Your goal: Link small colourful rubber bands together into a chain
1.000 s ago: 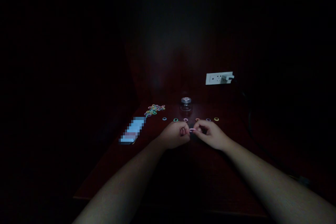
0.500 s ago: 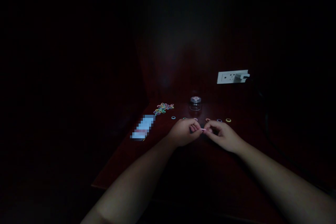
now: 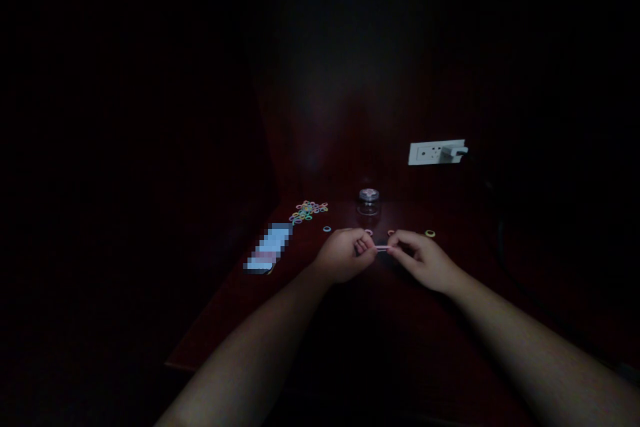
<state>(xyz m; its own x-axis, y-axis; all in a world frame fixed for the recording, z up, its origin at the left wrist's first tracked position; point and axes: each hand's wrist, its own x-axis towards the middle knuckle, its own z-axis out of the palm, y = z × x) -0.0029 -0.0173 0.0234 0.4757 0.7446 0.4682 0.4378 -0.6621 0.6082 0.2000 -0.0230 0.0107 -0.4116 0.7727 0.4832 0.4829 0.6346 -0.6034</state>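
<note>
Dark tabletop [image 3: 216, 323], its edge well leftward, lies beneath left hand [image 3: 344, 255] and right hand [image 3: 424, 261], fingers pinching 1 pink band [image 3: 382, 247].

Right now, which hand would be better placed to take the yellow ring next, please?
Probably the right hand: the yellow ring lies nearer it than the left hand, though both hold the pale band.

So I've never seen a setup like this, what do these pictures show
There's no machine here: a person's bare left hand and right hand hold a pale pink band, stretched between them. The view comes from one camera worn on the person's head, looking forward and down. On the dark red table are a pile of coloured bands, several single bands, a lidded clear jar and a pixelated, phone-like device. Behind, a plug sits in a white wall socket.
</note>
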